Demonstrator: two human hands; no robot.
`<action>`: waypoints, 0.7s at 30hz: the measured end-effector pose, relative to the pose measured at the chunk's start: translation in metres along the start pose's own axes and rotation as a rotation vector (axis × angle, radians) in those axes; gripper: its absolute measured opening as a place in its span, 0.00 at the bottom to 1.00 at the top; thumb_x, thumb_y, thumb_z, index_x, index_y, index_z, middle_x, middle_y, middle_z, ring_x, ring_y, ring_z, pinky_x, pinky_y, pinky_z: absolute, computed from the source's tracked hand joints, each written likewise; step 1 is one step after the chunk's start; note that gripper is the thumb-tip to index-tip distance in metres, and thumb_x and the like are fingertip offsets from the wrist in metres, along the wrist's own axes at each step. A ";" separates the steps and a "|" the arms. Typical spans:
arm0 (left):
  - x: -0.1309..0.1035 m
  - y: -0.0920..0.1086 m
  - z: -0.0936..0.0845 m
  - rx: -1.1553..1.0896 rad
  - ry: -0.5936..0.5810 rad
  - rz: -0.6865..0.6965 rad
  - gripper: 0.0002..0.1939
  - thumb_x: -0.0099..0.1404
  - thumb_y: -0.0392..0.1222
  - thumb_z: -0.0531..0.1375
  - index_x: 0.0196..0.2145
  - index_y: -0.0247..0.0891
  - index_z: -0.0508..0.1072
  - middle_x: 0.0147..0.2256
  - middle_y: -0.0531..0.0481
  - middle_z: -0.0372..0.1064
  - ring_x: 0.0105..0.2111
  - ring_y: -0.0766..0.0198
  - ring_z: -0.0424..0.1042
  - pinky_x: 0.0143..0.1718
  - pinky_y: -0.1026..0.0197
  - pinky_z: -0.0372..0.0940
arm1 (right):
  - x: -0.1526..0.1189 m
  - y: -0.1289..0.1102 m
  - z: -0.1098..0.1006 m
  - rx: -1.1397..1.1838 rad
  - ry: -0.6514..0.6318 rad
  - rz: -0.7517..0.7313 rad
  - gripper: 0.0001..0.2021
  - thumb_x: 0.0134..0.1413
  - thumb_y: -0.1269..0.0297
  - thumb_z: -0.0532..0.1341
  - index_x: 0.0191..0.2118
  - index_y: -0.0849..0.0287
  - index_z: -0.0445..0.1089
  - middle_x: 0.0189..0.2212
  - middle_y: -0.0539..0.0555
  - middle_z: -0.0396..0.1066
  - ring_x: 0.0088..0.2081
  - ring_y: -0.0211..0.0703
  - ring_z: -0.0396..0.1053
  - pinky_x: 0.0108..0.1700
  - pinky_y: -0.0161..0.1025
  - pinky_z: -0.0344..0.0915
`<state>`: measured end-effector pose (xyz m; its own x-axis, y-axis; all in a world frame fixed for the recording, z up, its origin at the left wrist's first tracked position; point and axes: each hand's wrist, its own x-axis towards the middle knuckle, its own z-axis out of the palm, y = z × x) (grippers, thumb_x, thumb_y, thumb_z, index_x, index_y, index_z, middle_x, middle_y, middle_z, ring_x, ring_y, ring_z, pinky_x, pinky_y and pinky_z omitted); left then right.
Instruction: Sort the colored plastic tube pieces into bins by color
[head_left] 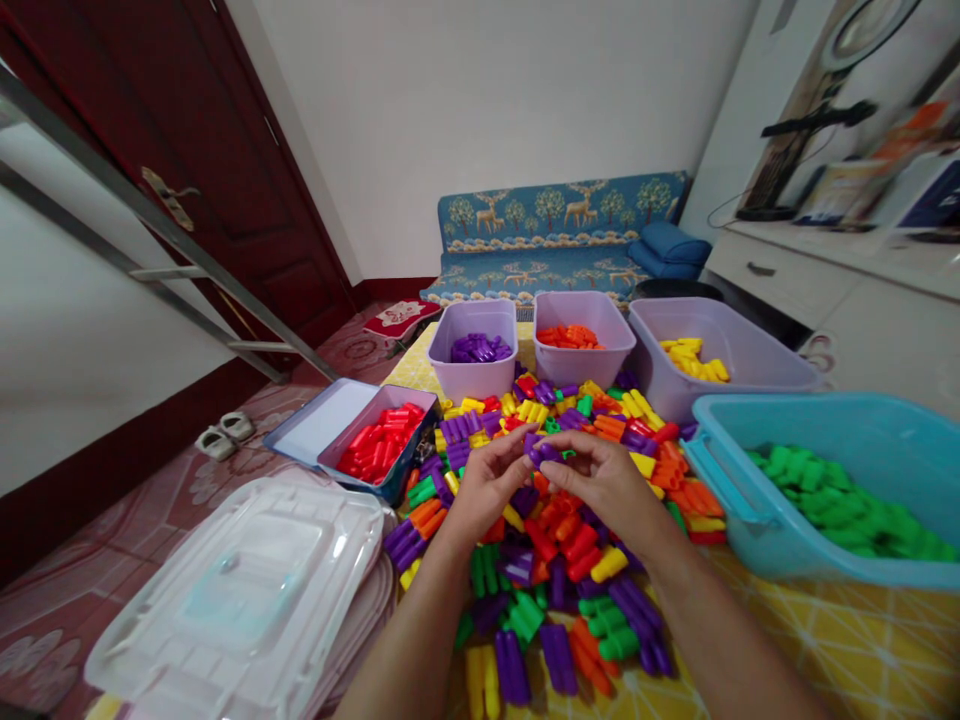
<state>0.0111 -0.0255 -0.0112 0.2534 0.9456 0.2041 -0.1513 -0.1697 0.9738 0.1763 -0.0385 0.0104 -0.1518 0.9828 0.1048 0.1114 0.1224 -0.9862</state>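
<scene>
Both hands meet over the middle of a pile of plastic pieces. Between them is a purple plastic bullet-shaped building piece (541, 452), pinched by the fingers of my left hand (495, 478) and my right hand (596, 475). Fingers cover part of it, so I cannot tell whether it is one piece or two joined. Beneath the hands lie loose red pieces (581, 550), green pieces (525, 615) and purple pieces (512, 668), mixed with orange and yellow ones, several of them joined side by side.
Behind the pile stand lilac bins with purple (474, 380), orange (581, 368) and yellow pieces (694, 360). A turquoise bin (750, 510) of green pieces is at right. A tin box (409, 470) with red pieces and stacked clear lids (315, 600) are at left.
</scene>
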 end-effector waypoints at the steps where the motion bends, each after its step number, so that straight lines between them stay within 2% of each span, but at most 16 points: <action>1: 0.000 0.000 0.000 0.005 -0.012 0.004 0.27 0.57 0.51 0.65 0.52 0.36 0.73 0.25 0.52 0.70 0.24 0.68 0.65 0.29 0.66 0.63 | 0.000 0.001 0.000 0.003 -0.011 0.001 0.15 0.46 0.59 0.66 0.42 0.58 0.74 0.35 0.53 0.77 0.31 0.43 0.73 0.35 0.40 0.70; 6: 0.000 -0.003 0.000 -0.023 -0.014 0.031 0.26 0.58 0.50 0.64 0.52 0.37 0.72 0.33 0.48 0.74 0.29 0.65 0.70 0.32 0.65 0.65 | -0.002 -0.001 0.003 0.001 0.033 -0.029 0.16 0.49 0.58 0.65 0.44 0.56 0.75 0.38 0.54 0.77 0.34 0.44 0.73 0.36 0.39 0.70; 9: 0.000 -0.008 0.000 -0.065 0.000 0.027 0.23 0.58 0.47 0.65 0.50 0.39 0.73 0.36 0.48 0.74 0.32 0.65 0.70 0.34 0.65 0.65 | -0.002 -0.003 0.005 0.017 0.056 -0.041 0.17 0.51 0.58 0.64 0.47 0.56 0.73 0.37 0.53 0.77 0.28 0.40 0.72 0.30 0.37 0.69; 13: 0.001 -0.015 -0.001 -0.056 0.049 0.031 0.19 0.55 0.46 0.67 0.44 0.36 0.75 0.27 0.53 0.70 0.27 0.69 0.67 0.30 0.68 0.62 | -0.001 -0.002 0.005 0.022 0.076 -0.010 0.19 0.53 0.56 0.62 0.49 0.57 0.70 0.28 0.50 0.75 0.21 0.38 0.71 0.23 0.34 0.65; 18: 0.003 -0.014 0.000 -0.068 0.072 0.038 0.21 0.53 0.45 0.69 0.43 0.35 0.75 0.25 0.54 0.68 0.25 0.70 0.66 0.29 0.68 0.61 | 0.000 0.000 0.005 0.050 0.063 0.015 0.16 0.52 0.55 0.62 0.43 0.58 0.66 0.31 0.52 0.75 0.23 0.40 0.73 0.24 0.34 0.66; 21: 0.003 -0.009 0.002 -0.103 0.084 0.018 0.21 0.51 0.45 0.70 0.41 0.34 0.75 0.24 0.54 0.69 0.24 0.70 0.66 0.27 0.68 0.62 | -0.001 -0.001 0.005 0.065 0.078 0.049 0.16 0.53 0.52 0.60 0.41 0.57 0.63 0.26 0.48 0.74 0.22 0.40 0.73 0.23 0.33 0.65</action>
<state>0.0151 -0.0219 -0.0193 0.1693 0.9634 0.2080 -0.2536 -0.1614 0.9537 0.1717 -0.0397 0.0103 -0.0708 0.9955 0.0634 0.0520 0.0671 -0.9964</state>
